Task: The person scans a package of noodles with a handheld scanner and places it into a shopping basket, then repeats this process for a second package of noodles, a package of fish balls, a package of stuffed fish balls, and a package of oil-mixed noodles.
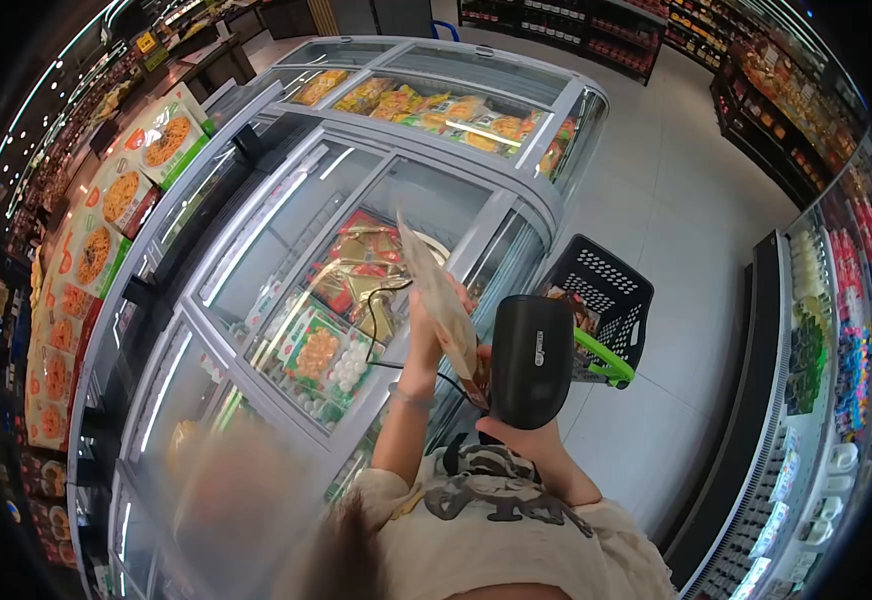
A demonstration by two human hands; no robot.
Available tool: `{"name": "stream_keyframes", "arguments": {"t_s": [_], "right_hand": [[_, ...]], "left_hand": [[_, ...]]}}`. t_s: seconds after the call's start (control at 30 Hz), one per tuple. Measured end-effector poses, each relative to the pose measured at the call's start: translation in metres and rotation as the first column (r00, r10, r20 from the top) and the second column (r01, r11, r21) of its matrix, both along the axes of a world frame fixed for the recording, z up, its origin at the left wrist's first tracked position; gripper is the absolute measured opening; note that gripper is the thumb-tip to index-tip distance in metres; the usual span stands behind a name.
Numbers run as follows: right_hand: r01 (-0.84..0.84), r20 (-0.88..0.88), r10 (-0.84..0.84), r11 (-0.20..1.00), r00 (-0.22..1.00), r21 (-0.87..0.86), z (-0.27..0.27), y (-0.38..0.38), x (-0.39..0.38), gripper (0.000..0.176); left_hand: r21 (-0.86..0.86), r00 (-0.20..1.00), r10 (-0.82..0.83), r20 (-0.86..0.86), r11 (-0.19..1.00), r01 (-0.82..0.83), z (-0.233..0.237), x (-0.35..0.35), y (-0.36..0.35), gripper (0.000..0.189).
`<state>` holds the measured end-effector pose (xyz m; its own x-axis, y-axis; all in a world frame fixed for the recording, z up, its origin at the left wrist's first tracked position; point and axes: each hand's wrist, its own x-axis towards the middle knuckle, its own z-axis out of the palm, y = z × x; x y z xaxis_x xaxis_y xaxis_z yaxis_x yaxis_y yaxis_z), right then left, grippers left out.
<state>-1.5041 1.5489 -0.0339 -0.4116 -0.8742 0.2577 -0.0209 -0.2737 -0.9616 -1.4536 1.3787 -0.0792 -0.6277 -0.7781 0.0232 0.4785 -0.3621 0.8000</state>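
Observation:
My left hand is closed on a pale flat package, held upright and seen nearly edge-on over the glass-topped freezer. Wrapped round the grip of a black barcode scanner is my right hand, its fingers mostly hidden behind the scanner. The scanner head is close to the package's right side. A thin black cable loops past my left wrist, over the freezer glass. Below the glass lie gold and red packs and a green-edged pack with orange pieces.
The chest freezer fills the left and middle, with yellow bags at its far end. A black shopping basket with a green handle is beside it on the tiled floor. A refrigerated shelf lines the right.

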Motion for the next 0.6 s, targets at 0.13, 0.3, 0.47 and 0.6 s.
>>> {"name": "stream_keyframes", "arguments": {"t_s": [0.13,0.3,0.47,0.6], "right_hand": [[0.332,0.051,-0.355,0.909,0.933,0.251,-0.015,0.015,-0.05,0.045],[0.693,0.311,-0.756,0.653,0.576,0.305,-0.082,0.05,-0.128,0.05],[0.694,0.404,-0.798,0.595,0.448,0.405,-0.126,0.084,-0.204,0.037],[0.64,0.541,-0.735,0.654,0.41,0.403,-0.105,0.094,-0.223,0.039]], "left_hand": [[-0.048,0.94,-0.096,0.328,0.992,0.118,-0.026,-0.055,0.003,0.046],[0.168,0.72,-0.582,0.378,0.808,0.565,-0.087,-0.119,0.013,0.037],[0.202,0.684,-0.655,0.322,0.753,0.626,-0.12,-0.179,0.034,0.033],[0.26,0.776,-0.532,0.339,0.846,0.466,-0.145,-0.231,0.025,0.028]]}}
